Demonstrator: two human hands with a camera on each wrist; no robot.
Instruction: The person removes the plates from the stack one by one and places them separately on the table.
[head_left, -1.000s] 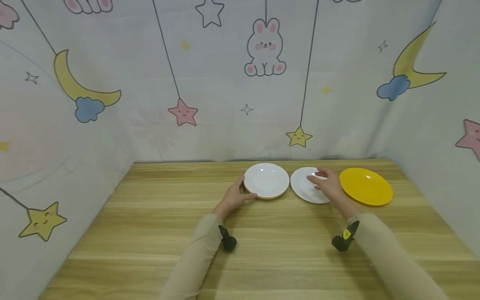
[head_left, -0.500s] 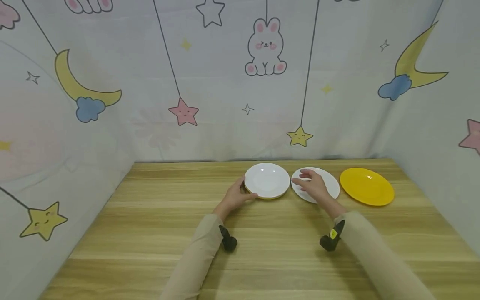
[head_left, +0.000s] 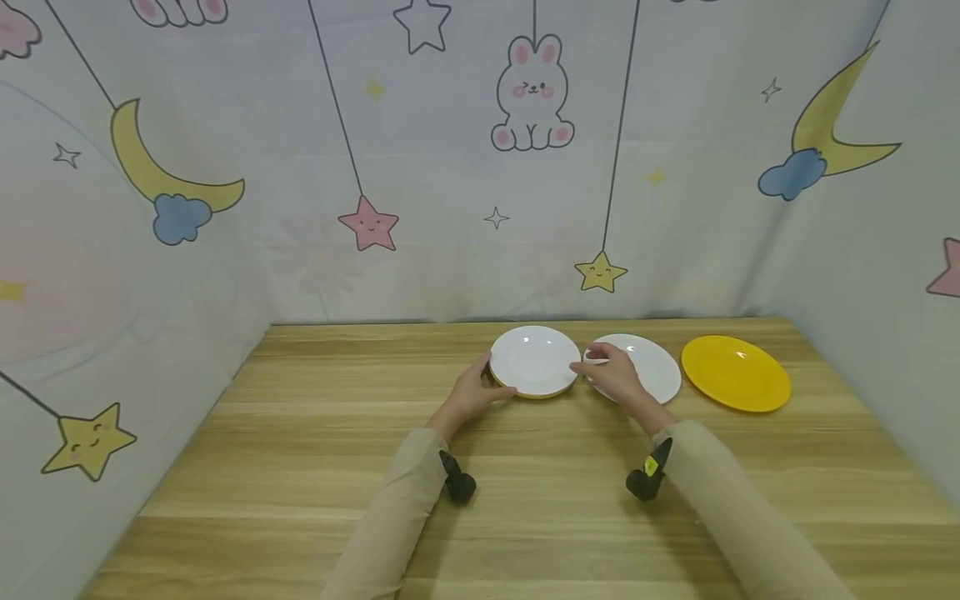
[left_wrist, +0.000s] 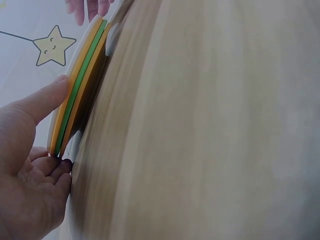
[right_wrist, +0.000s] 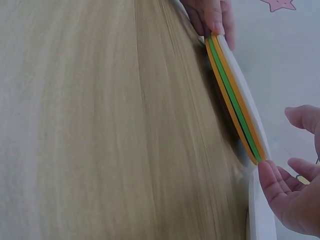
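A stack of plates point(head_left: 535, 361) sits near the table's back edge. White is on top, with orange and green rims point(left_wrist: 80, 85) layered below it in the left wrist view. My left hand point(head_left: 468, 395) grips the stack's left side, its thumb along the near rim and its fingers bent at the outer edge. At the opposite side, my right hand point(head_left: 615, 375) touches the rim with a fingertip point(right_wrist: 267, 172), while its other digits stand apart from the stack. Beneath the right hand lies a separate white plate point(head_left: 656, 373), partly covered by it.
A yellow plate point(head_left: 735, 373) lies to the right of the white one. The wood-grain table point(head_left: 555, 508) ends at a patterned cloth backdrop point(head_left: 435, 283), with more cloth on both sides. Dark cameras point(head_left: 459, 485) are strapped to both wrists.
My right hand has moved left across the separate white plate to the stack's right rim, uncovering more of that plate. My left hand has stayed at the stack.
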